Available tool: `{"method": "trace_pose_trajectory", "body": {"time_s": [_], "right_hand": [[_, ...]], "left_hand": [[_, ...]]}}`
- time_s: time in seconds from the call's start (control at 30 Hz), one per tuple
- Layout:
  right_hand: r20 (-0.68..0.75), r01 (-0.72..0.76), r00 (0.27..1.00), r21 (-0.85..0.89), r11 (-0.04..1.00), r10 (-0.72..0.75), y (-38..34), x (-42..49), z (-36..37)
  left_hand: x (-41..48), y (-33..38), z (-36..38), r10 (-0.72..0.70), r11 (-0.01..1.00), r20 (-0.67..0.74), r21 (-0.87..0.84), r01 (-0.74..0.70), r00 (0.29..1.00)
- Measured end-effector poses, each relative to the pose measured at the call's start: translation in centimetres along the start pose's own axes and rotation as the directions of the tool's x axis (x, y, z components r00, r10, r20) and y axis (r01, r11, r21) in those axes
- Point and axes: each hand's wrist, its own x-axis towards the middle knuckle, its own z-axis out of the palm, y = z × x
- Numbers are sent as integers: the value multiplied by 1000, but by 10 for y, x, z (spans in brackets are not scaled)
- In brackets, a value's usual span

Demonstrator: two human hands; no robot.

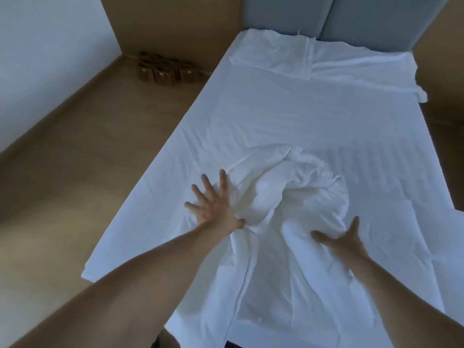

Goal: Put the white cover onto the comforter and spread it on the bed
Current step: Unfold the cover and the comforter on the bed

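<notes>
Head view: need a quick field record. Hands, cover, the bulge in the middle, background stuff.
left hand: open, fingers spread, flat on the cover beside the bulge
right hand: open, fingers straight, on the cover at the bulge's other side
cover: white, creased, spread out up to the headboard
bulge: bunched white fabric between the hands
bags: brown, grouped on the floor by the wall

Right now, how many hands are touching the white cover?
2. The left hand lies flat with fingers spread, left of the bunched lump; the right hand rests open just right of it. No others in view.
</notes>
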Motion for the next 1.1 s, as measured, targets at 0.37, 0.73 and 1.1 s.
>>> {"method": "trace_pose_trajectory", "body": {"time_s": [0.37, 0.73, 1.1], "right_hand": [[51, 138, 985, 320, 937, -163, -134, -104, 108], [-127, 30, 992, 43, 999, -24, -265, -201, 210], [74, -12, 997, -108, 994, 20, -297, -277, 371]], "left_hand": [[71, -87, -6, 423, 792, 313, -583, -179, 850], [164, -202, -120, 462, 399, 417, -886, 236, 783], [214, -285, -168, 571, 684, 350, -703, -195, 742]]}}
